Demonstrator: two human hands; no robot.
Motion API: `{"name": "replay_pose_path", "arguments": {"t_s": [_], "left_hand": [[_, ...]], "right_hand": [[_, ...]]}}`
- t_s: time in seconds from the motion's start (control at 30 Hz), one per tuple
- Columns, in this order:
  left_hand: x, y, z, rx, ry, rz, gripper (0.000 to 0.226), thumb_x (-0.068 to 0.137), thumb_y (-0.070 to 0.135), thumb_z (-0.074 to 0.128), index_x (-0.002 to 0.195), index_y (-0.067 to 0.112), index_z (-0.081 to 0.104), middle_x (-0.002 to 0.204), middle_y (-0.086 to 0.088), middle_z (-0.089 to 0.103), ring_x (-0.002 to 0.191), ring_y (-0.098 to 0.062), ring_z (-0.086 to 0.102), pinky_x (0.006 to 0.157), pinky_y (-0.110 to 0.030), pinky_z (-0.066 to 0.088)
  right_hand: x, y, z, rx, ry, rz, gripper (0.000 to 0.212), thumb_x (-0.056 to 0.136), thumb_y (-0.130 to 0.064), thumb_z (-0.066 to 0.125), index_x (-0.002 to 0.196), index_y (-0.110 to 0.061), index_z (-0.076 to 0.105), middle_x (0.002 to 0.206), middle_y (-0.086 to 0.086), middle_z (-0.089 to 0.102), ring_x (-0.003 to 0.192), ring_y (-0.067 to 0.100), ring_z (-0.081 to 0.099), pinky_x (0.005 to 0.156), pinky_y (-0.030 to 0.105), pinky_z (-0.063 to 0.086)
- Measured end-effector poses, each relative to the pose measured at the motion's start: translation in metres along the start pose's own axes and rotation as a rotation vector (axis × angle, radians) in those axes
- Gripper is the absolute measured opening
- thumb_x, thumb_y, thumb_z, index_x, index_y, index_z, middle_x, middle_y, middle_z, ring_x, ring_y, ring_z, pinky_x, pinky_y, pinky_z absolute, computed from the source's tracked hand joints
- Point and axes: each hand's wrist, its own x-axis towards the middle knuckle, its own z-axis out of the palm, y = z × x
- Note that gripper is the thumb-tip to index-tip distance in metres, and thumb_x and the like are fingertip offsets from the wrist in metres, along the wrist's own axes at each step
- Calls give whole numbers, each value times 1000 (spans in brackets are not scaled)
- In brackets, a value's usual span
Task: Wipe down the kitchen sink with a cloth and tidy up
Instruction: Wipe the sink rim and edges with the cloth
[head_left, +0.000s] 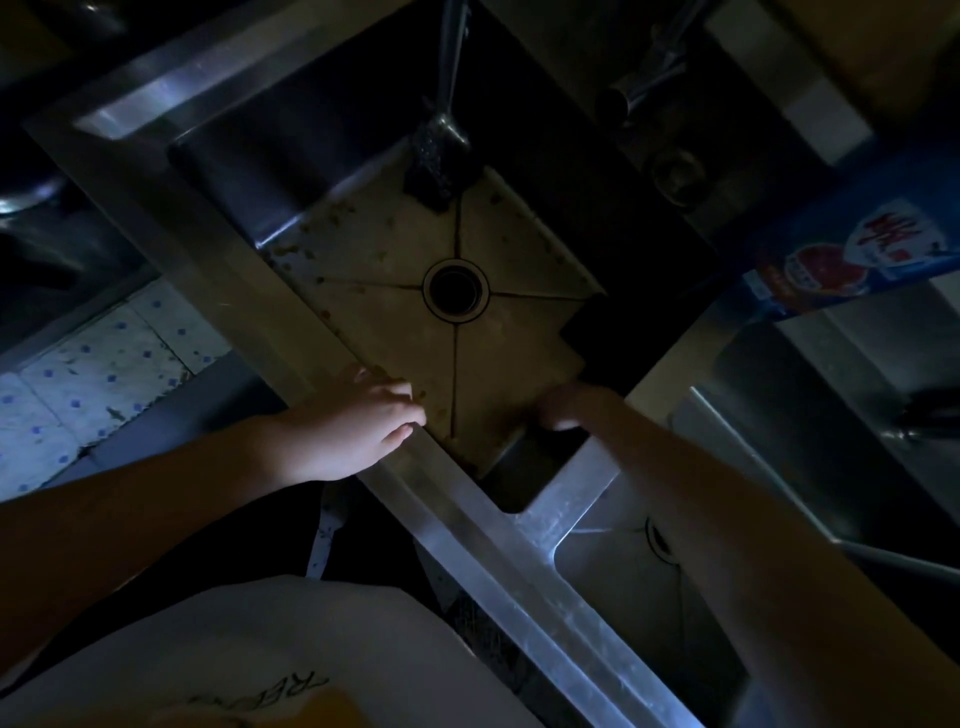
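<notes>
The steel sink runs diagonally through the dim view. Its floor is stained with brown spots around a round drain. My left hand rests on the sink's near rim, its fingers fairly straight and reaching just over the edge onto the stained floor. In the shadowed near right corner of the basin is my right hand, fingers curled downward. It is too dark to tell whether it holds anything. No cloth is plainly visible. A dark scrubber-like thing lies at the far end of the floor, under the tap.
A dark flat object leans at the basin's right wall. A second, smaller basin lies near right beyond a steel divider. A blue printed package sits at the right, a second tap behind. Tiled floor shows at the left.
</notes>
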Motion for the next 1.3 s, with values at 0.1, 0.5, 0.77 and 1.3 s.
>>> {"name": "replay_pose_path", "arguments": {"t_s": [0.1, 0.5, 0.77, 1.3], "left_hand": [[0, -1, 0, 16, 1, 5, 24, 95, 29, 42, 111, 29, 60, 108, 10, 57, 101, -15, 55, 92, -33, 35], [7, 3, -2, 19, -5, -32, 24, 94, 25, 40, 103, 30, 62, 102, 11, 56, 93, -14, 57, 87, -32, 39], [2, 4, -4, 50, 108, 28, 14, 85, 18, 58, 90, 29, 67, 89, 10, 61, 78, -16, 62, 76, -34, 41], [19, -38, -31, 25, -2, 16, 25, 95, 28, 43, 115, 28, 57, 116, 10, 53, 104, -12, 54, 89, -30, 38]], "right_hand": [[-1, -51, 30, 20, -157, -160, 38, 98, -13, 37, 132, 0, 48, 138, 20, 49, 124, 33, 49, 105, 41, 40], [5, 56, -24, -42, 124, 86, 36, 98, -23, 41, 124, -3, 56, 129, 17, 55, 117, 31, 55, 97, 38, 46], [1, 106, -50, -53, 201, 383, 34, 93, -13, 49, 125, -3, 53, 130, 19, 51, 123, 37, 47, 98, 45, 43], [-25, -2, -1, -52, 44, -75, 38, 100, -17, 36, 132, -4, 51, 137, 16, 51, 124, 31, 51, 99, 37, 44]]}}
